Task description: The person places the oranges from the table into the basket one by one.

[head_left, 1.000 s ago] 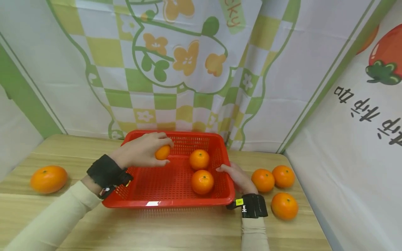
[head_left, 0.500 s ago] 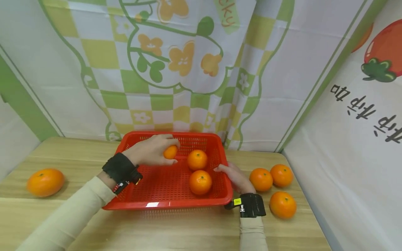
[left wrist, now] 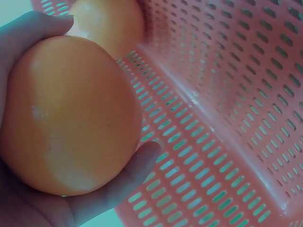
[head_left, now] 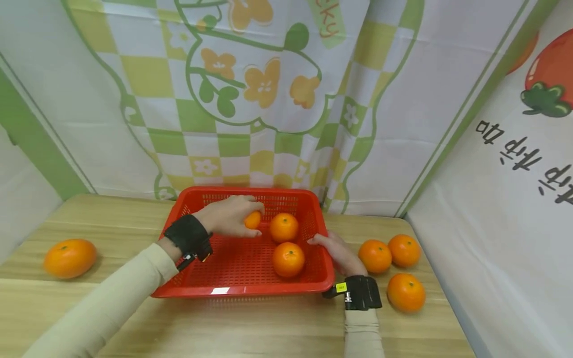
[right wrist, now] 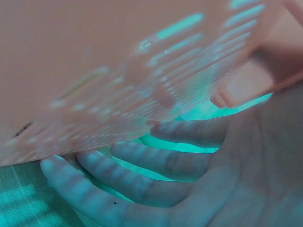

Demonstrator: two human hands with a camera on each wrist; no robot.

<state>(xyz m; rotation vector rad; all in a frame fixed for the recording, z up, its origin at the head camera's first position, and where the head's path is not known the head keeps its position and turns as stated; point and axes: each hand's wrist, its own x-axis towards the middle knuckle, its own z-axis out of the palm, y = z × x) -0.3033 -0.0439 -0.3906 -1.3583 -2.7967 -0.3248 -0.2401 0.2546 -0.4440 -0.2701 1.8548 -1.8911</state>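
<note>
My left hand (head_left: 230, 216) grips an orange (left wrist: 71, 113) inside a red plastic basket (head_left: 206, 291), over its back part. In the left wrist view, thumb and fingers curl round the fruit, and another orange lies just beyond it. Two oranges rest in the basket's right half, a back one (head_left: 284, 227) beside the held fruit and a front one (head_left: 288, 259). My right hand (head_left: 337, 253) holds the basket's right side, thumb over the rim. In the right wrist view, its fingers (right wrist: 142, 184) reach along the slotted outside, low by the table.
Right of the basket lie three more oranges (head_left: 375, 256) on the wooden table (head_left: 250, 328), close to my right wrist. A wider orange fruit (head_left: 70, 258) sits at far left. A patterned curtain (head_left: 259, 144) hangs right behind the basket; a white wall panel (head_left: 492, 238) borders the right.
My left hand has moved right with the orange, from the basket's left-middle to beside the back orange. My right hand has stayed on the rim.
</note>
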